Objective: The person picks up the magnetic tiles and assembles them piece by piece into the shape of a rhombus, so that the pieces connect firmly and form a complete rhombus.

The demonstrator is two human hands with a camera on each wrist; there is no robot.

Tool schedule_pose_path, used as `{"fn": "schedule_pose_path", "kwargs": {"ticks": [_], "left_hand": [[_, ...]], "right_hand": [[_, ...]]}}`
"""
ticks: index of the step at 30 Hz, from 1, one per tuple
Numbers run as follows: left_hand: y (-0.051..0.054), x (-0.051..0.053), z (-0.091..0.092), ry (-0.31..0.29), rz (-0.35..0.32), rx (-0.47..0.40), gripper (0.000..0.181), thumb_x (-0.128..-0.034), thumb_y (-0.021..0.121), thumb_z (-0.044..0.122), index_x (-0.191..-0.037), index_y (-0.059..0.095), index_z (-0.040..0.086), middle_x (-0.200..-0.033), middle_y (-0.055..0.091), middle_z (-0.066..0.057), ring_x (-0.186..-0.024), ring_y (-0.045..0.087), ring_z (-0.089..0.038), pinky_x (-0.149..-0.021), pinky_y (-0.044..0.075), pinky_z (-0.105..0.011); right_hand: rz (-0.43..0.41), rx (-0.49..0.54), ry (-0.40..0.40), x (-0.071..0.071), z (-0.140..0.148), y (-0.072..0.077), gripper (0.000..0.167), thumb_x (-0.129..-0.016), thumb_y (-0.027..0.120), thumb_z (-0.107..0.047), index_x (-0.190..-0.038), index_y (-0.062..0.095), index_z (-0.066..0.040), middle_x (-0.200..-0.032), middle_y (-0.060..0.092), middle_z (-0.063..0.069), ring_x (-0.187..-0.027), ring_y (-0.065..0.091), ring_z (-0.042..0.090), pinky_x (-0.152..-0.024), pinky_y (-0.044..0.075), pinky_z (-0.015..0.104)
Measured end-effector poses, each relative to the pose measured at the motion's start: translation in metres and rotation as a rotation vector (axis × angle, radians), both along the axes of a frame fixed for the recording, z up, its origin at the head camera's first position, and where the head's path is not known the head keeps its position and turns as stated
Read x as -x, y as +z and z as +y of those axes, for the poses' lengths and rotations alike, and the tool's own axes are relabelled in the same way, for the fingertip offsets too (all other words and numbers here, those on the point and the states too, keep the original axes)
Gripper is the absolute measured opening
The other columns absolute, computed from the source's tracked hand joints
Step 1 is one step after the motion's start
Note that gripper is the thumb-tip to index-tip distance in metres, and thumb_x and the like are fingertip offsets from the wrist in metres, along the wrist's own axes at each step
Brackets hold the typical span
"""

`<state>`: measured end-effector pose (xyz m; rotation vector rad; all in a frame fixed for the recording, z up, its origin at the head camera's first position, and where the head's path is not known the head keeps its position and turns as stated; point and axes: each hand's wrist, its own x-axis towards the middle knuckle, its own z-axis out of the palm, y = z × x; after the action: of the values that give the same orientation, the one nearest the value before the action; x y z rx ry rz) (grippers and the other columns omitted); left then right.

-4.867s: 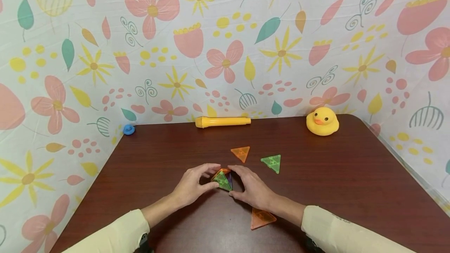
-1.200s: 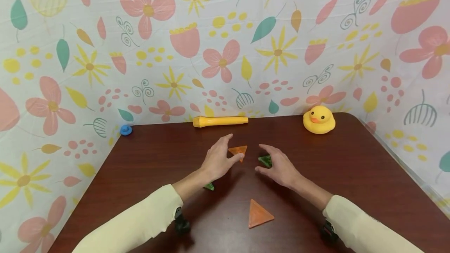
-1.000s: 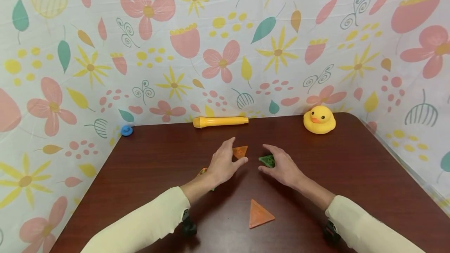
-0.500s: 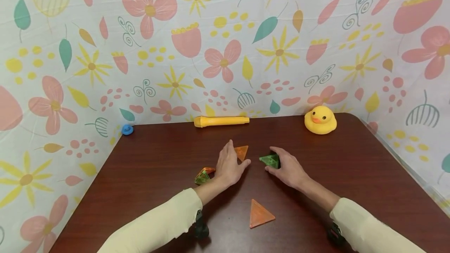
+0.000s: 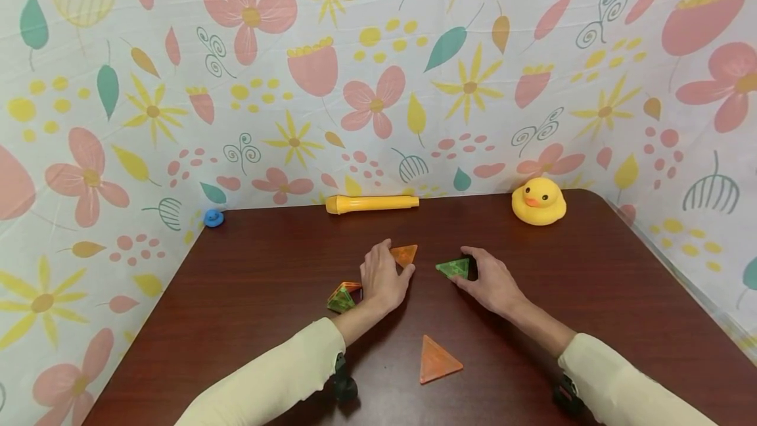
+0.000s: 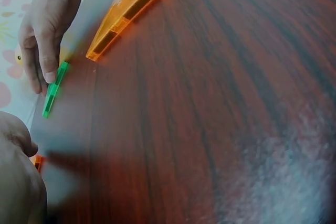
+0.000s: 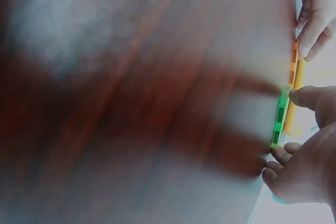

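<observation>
My left hand (image 5: 383, 281) pinches an orange triangular magnetic tile (image 5: 405, 254) between thumb and fingers. Part of that tile is hidden behind the hand. To the right, a green triangular magnetic tile (image 5: 452, 268) sits between the thumb and fingers of my right hand (image 5: 492, 283), which grips it at its edges; the right wrist view has this green tile (image 7: 281, 117) edge-on. Beside my left wrist stands a small built shape of green and orange magnetic tiles (image 5: 342, 298), partly covered by the arm. Another orange triangular tile (image 5: 437, 360) lies flat nearer to me.
At the back of the brown table (image 5: 266, 248) lies a yellow toy microphone (image 5: 372, 204). A yellow rubber duck (image 5: 539, 201) sits at the back right corner, a small blue duck (image 5: 213, 217) at the back left. Behind hangs a flower-patterned cloth (image 5: 378, 71).
Both hands have left the built shape and reached farther back to the two loose tiles. Over the last half second, the left thumb has drawn in to the orange tile and the right fingers have closed around the green one.
</observation>
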<state>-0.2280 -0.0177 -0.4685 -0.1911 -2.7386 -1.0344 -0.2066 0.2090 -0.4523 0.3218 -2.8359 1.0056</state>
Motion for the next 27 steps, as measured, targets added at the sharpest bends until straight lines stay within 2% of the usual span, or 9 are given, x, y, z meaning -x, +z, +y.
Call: {"fn": "schedule_pose_path", "kwargs": {"ticks": [7, 12, 17, 20, 24, 27], "left_hand": [[-0.004, 0.0, 0.0, 0.001, 0.009, -0.032, 0.066, -0.0968, 0.082, 0.025, -0.15, 0.051, 0.0, -0.147, 0.058, -0.015, -0.139, 0.049, -0.037, -0.117, 0.035, -0.055], [-0.003, -0.005, 0.0, -0.026, 0.008, -0.059, 0.066, -0.0937, 0.086, 0.025, -0.148, 0.056, 0.003, -0.143, 0.063, -0.012, -0.137, 0.052, -0.036, -0.118, 0.034, -0.055], [-0.003, -0.012, -0.004, -0.089, 0.002, -0.092, 0.067, -0.0921, 0.087, 0.022, -0.149, 0.057, 0.004, -0.144, 0.064, -0.01, -0.137, 0.054, -0.035, -0.12, 0.034, -0.055], [-0.003, -0.016, -0.007, -0.141, 0.007, -0.1, 0.065, -0.0917, 0.087, 0.021, -0.147, 0.059, 0.004, -0.145, 0.064, -0.01, -0.137, 0.055, -0.035, -0.119, 0.035, -0.057], [-0.002, -0.02, -0.011, -0.201, 0.0, -0.108, 0.064, -0.0915, 0.087, 0.021, -0.146, 0.059, 0.004, -0.146, 0.064, -0.01, -0.138, 0.056, -0.033, -0.119, 0.036, -0.057], [-0.002, -0.023, -0.014, -0.228, -0.018, -0.111, 0.065, -0.092, 0.087, 0.022, -0.148, 0.058, 0.005, -0.148, 0.063, -0.009, -0.139, 0.055, -0.031, -0.119, 0.036, -0.057]], "right_hand": [[0.011, 0.004, -0.011, 0.001, 0.001, -0.001, 0.062, -0.093, 0.083, -0.014, -0.142, 0.056, 0.012, -0.137, 0.061, 0.031, -0.123, 0.061, 0.045, -0.101, 0.05, 0.061], [-0.006, 0.007, -0.032, 0.001, 0.002, -0.001, 0.062, -0.093, 0.084, -0.016, -0.142, 0.057, 0.011, -0.138, 0.061, 0.031, -0.123, 0.061, 0.045, -0.101, 0.051, 0.061], [-0.007, -0.004, -0.065, 0.001, 0.001, -0.001, 0.063, -0.092, 0.086, -0.019, -0.141, 0.06, 0.01, -0.137, 0.064, 0.03, -0.121, 0.064, 0.044, -0.097, 0.054, 0.059], [-0.007, -0.008, -0.078, 0.0, 0.0, 0.0, 0.063, -0.091, 0.088, -0.02, -0.14, 0.062, 0.008, -0.134, 0.066, 0.03, -0.101, 0.073, 0.035, -0.089, 0.058, 0.055], [-0.005, -0.018, -0.085, -0.001, -0.001, 0.001, 0.063, -0.09, 0.089, -0.022, -0.139, 0.064, 0.008, -0.129, 0.069, 0.03, -0.079, 0.073, 0.023, -0.082, 0.06, 0.053], [0.01, -0.036, -0.096, -0.001, -0.001, 0.002, 0.064, -0.089, 0.09, -0.023, -0.137, 0.064, 0.009, -0.129, 0.069, 0.031, -0.09, 0.074, 0.032, -0.085, 0.059, 0.056]]}}
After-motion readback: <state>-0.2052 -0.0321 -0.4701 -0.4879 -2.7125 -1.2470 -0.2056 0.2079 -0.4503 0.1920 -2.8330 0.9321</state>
